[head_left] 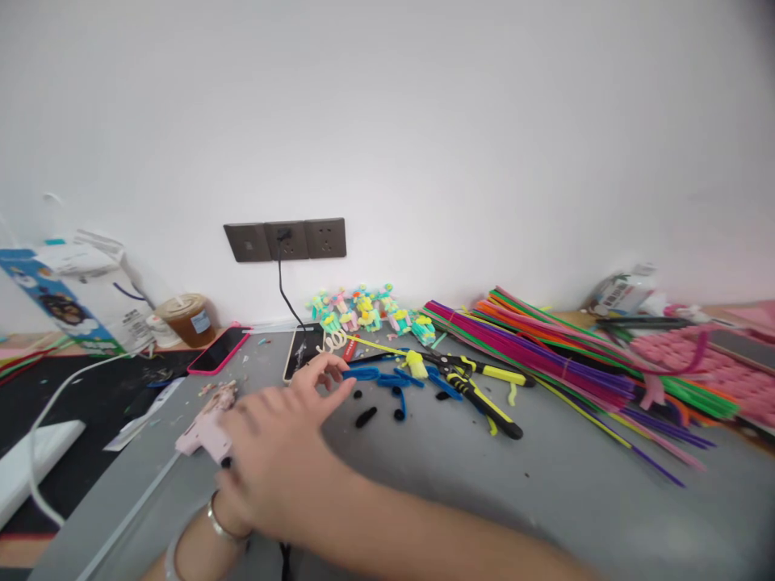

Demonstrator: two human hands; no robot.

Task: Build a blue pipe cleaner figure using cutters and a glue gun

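My blurred right hand [275, 452] crosses over my left wrist at the pink glue gun [204, 432], its grip impossible to tell; my left hand [318, 387], thumb and fingers parted, is beside blue strips [368, 374] on the tabletop [460, 468]

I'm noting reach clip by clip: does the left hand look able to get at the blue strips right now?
Probably yes: the left hand has its fingers right by the nearest of the blue strips, with nothing visible between. The right hand crosses in front nearer the wrist.
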